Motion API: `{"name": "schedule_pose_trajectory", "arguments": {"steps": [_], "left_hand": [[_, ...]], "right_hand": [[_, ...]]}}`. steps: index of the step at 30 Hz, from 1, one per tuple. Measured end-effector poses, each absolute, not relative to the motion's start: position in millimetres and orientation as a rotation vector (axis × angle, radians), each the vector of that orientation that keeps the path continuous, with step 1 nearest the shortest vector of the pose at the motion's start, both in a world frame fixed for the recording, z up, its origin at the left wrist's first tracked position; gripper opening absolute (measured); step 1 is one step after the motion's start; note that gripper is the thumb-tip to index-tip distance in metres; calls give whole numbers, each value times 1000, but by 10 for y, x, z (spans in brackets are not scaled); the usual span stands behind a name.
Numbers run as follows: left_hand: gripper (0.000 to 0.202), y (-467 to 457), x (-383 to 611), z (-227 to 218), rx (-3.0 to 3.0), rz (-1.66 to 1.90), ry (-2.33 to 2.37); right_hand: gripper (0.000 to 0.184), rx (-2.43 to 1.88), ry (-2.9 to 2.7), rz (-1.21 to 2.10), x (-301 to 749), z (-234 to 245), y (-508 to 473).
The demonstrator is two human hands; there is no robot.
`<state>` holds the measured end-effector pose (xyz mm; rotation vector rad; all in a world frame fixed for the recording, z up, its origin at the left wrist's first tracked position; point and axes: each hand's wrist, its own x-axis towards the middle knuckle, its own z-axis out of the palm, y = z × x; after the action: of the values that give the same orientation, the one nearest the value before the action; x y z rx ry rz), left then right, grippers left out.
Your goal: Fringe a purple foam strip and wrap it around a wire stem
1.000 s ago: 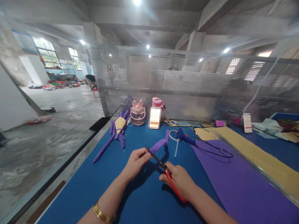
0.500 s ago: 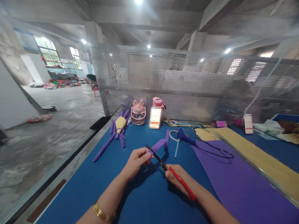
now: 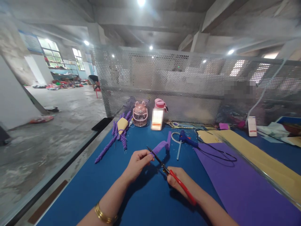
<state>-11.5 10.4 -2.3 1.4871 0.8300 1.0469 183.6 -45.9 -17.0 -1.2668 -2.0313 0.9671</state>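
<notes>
The left hand (image 3: 138, 163) pinches a curved purple strip (image 3: 161, 146) above a blue worktop (image 3: 143, 202) as the right hand (image 3: 183, 176) grips red-handled scissors (image 3: 175, 176), their blades at the strip's end.

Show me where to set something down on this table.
Bare tabletop lies between the purple flower bunch and left forearm, and between it and the right forearm. Crowded: the back, by the ear-topped pink bottle, and the right, with the glue gun and purple sheet.

A blue table (image 3: 150, 201) bears a purple sheet (image 3: 244, 182).
</notes>
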Motion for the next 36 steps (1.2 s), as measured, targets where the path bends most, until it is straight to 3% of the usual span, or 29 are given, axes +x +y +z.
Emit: {"name": "schedule_pose_trajectory", "arguments": {"steps": [36], "left_hand": [[24,110,-69,-72,1003,967,484]], "right_hand": [[55,-1254,-2015,971,1765,-120,-477]]}}
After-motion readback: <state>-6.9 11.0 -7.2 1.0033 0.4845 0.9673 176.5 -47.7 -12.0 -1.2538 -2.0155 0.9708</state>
